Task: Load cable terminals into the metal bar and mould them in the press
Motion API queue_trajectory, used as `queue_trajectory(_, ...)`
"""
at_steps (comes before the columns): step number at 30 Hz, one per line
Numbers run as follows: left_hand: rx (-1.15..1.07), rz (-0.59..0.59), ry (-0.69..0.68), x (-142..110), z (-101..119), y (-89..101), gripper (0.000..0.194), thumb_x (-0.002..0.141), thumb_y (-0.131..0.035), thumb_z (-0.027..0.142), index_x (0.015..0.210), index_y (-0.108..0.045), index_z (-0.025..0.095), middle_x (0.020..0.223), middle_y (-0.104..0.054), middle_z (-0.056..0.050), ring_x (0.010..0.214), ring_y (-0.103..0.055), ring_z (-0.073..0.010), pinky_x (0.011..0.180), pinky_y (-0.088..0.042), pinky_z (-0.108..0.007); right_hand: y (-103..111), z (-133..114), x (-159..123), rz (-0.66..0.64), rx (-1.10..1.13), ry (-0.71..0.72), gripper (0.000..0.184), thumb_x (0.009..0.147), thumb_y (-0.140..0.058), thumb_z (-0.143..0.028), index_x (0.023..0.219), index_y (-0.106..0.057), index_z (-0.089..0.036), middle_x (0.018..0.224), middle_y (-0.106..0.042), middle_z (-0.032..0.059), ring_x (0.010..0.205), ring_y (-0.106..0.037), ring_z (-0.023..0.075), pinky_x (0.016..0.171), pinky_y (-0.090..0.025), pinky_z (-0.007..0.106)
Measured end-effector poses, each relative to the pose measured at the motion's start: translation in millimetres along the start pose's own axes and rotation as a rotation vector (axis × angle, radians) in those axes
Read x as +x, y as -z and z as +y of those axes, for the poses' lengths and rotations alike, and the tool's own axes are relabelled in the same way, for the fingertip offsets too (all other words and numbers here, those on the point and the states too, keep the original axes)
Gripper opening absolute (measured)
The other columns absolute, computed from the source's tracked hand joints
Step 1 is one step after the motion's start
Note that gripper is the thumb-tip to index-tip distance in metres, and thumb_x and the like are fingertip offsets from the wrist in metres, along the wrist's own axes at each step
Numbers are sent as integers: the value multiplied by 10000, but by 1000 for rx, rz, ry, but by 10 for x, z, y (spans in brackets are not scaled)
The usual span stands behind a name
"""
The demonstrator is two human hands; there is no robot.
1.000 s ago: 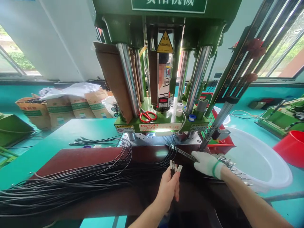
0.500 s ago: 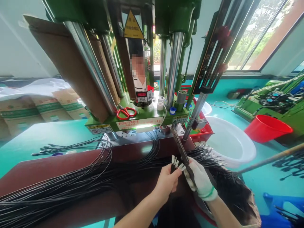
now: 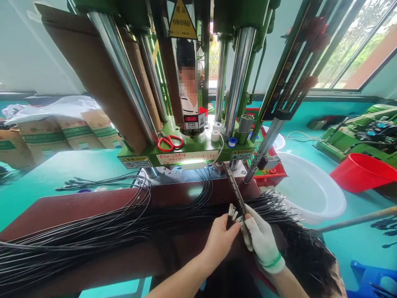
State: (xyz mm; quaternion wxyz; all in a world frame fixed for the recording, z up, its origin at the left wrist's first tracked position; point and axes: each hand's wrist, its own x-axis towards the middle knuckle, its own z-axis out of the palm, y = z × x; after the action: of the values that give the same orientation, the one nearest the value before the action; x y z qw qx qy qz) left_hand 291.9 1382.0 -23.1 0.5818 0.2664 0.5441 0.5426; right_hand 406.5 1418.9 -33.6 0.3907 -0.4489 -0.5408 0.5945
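My bare left hand (image 3: 221, 238) is closed around several black cable ends, whose silvery metal terminals (image 3: 232, 210) poke up past the fingers. Right beside it, my right hand (image 3: 262, 236), in a white glove with a green cuff, grips a long dark metal bar (image 3: 236, 188) with notches along it. The bar slants away from me, its far end at the press bed near a post. Both hands are almost touching at the bar's near end. Below them a thick bundle of black cables (image 3: 118, 227) runs across the brown table (image 3: 62, 207).
A green press (image 3: 142, 151) stands ahead with steel columns; red-handled scissors (image 3: 170, 142) lie on it. More cable ends with metal tips (image 3: 276, 203) spread to the right. Beyond are a white basin (image 3: 325, 198), a red bucket (image 3: 362, 171) and a blue stool (image 3: 366, 275).
The view has shifted slightly, so the press appears further right. My right thumb now reaches toward the left hand's terminals; both hands keep their holds.
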Motion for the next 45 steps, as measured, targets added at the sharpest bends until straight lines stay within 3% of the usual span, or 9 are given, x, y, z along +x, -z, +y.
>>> queue_trajectory(4,110,-18,-125,8,6,30,245,696,-590,376,634,-511,154,440,-419,57,405,-352,-61,392,-249,-188,-38,-54,2,11,-10,4,502,824,-450,-479,1204,-469,-152,449,-416,-71,289,-318,35,252,-236,137)
queue_trajectory(9,34,12,5,37,143,78,269,731,-531,413,658,-501,155,411,-284,92,358,-233,-40,349,-175,-180,6,-61,17,5,69,-47,524,822,-451,-468,1249,-418,-166,489,-459,-65,261,-317,28,235,-234,132)
queue_trajectory(13,39,-69,93,73,170,65,265,694,-574,381,592,-483,154,397,-255,100,350,-183,-27,356,-118,-189,37,-36,19,-10,74,-54,540,814,-474,-459,1257,-420,-154,465,-459,-68,252,-320,28,234,-225,127)
queue_trajectory(23,165,-50,-42,119,49,85,220,728,-530,314,579,-504,155,385,-265,90,397,-245,-54,441,-212,-210,40,-99,24,-80,34,-68,556,824,-446,-475,1261,-415,-133,478,-450,-59,269,-304,26,248,-206,134)
queue_trajectory(29,220,-23,-141,125,40,74,235,730,-534,315,573,-487,146,503,-403,50,506,-332,-72,506,-277,-204,42,-19,21,-106,-58,25,551,835,-434,-467,1280,-399,-144,491,-389,-71,328,-286,28,281,-209,143)
queue_trajectory(35,199,34,-187,145,47,178,303,796,-440,452,727,-502,163,504,-349,70,434,-269,-57,428,-236,-197,51,-54,17,-68,1,-50,551,827,-454,-456,1274,-396,-140,490,-439,-60,292,-298,26,269,-195,144)
queue_trajectory(38,48,104,-112,153,96,199,265,815,-396,468,836,-411,205,507,-295,100,392,-218,-47,383,-199,-177,71,-75,22,-55,31,-82,565,807,-482,-465,1259,-411,-134,491,-464,-52,274,-295,25,255,-191,142)
queue_trajectory(41,-2,28,4,126,171,151,197,807,-433,401,826,-361,218,493,-262,114,377,-196,-42,353,-155,-164,84,-69,27,-86,33,-85,556,812,-481,-464,1257,-413,-138,479,-460,-56,275,-296,25,262,-195,138)
queue_trajectory(45,80,5,-63,96,220,79,161,774,-487,294,715,-374,194,476,-289,108,375,-246,-29,365,-194,-161,84,-65,34,-122,12,-88,551,819,-469,-470,1255,-417,-137,479,-445,-60,284,-290,23,271,-192,139)
